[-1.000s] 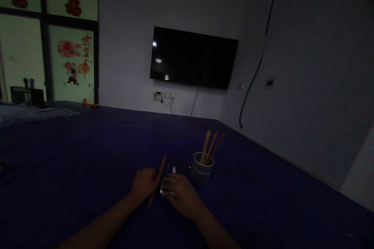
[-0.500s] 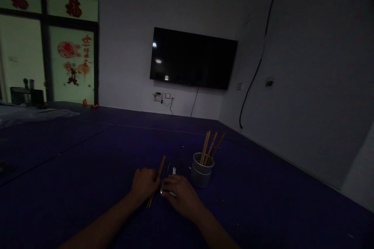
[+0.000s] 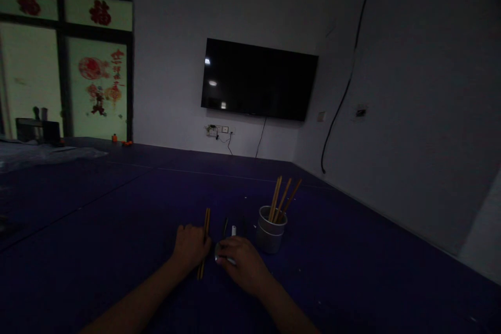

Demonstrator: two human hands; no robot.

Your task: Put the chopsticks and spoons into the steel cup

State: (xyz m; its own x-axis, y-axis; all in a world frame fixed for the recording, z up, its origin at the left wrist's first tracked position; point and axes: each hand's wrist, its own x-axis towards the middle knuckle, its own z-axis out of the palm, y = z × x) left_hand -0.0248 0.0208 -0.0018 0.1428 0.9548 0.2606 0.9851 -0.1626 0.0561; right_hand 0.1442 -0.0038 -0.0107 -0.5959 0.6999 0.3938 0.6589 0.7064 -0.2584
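Note:
My left hand (image 3: pixel 190 247) is closed around a pair of wooden chopsticks (image 3: pixel 205 224) that point away from me, almost upright in the picture. My right hand (image 3: pixel 241 260) lies just beside it on the dark blue surface (image 3: pixel 117 229), fingers curled over a small shiny metal thing (image 3: pixel 218 255) that I cannot name. A few dark utensils and a small white piece (image 3: pixel 234 229) lie just beyond my fingers. A grey cup (image 3: pixel 270 235) stands to the right of them with several more chopsticks (image 3: pixel 282 198) sticking out.
The room is dim. A black television (image 3: pixel 258 79) hangs on the far wall above a socket with cables. A window with red paper decorations (image 3: pixel 97 75) is at the left. A black cable (image 3: pixel 344 88) runs down the right wall.
The chopsticks in my left hand have swung from leaning right to nearly straight ahead. My right hand has stayed over the metal thing.

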